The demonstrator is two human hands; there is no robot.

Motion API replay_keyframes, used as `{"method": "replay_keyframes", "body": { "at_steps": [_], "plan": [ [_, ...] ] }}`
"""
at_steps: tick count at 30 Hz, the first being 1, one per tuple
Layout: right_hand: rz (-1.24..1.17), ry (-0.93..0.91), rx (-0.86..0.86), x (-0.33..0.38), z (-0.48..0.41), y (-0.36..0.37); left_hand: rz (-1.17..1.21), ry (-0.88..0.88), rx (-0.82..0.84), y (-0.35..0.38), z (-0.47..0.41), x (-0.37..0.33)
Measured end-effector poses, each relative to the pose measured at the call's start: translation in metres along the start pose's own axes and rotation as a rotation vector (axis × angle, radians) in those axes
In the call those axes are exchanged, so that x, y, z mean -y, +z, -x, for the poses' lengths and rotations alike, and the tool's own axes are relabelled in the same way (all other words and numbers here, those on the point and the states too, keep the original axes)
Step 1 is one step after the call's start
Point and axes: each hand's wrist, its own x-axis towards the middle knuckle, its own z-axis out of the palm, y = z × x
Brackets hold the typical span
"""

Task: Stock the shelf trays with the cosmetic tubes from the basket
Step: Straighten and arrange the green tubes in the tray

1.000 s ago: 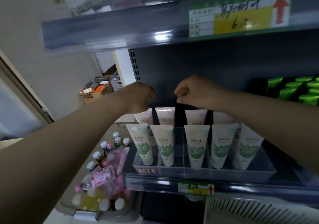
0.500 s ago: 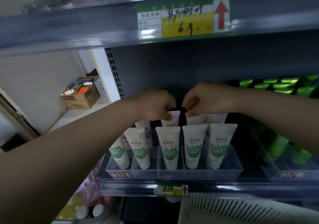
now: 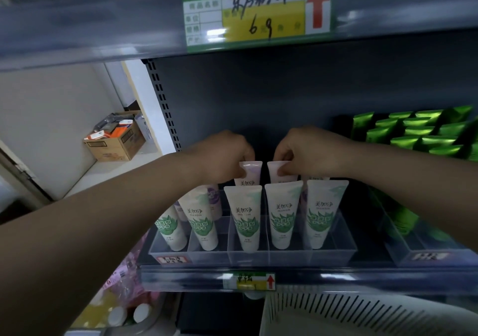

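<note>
Pinching the flat top of a purple tube [image 3: 250, 170] with curled fingers, the left hand [image 3: 222, 154] reaches over the clear tray [image 3: 333, 254] on the shelf. The right hand [image 3: 310, 152] pinches the top of a second purple tube [image 3: 277, 171], just beside the first. Both tubes stand upright in the tray's back row, directly behind its front row of white tubes with green leaves [image 3: 247, 222]. Those five stand cap down between the tray's dividers, and the one at the tray's left end leans. Right of the tray, bright green tubes [image 3: 413, 131] fill a neighbouring holder. Above the tray, the upper shelf edge carries a green and yellow price label [image 3: 256, 12] with a red arrow. Below the tray sits a white slotted basket [image 3: 362, 315]. Below and left of the tray lie pink-labelled bottles [image 3: 124, 284], and further left a cardboard box [image 3: 116, 139].
</note>
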Motion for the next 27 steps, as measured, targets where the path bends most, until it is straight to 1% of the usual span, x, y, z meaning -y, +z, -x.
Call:
{"method": "replay_keyframes", "body": {
  "at_steps": [12,27],
  "plan": [
    [-0.031,-0.007,-0.11,-0.001,-0.008,0.005,-0.059,-0.028,-0.061,0.002,0.002,0.003],
    [-0.045,-0.008,-0.106,0.002,-0.005,0.018,-0.218,-0.028,-0.063,0.007,0.003,0.012]
  ]
}}
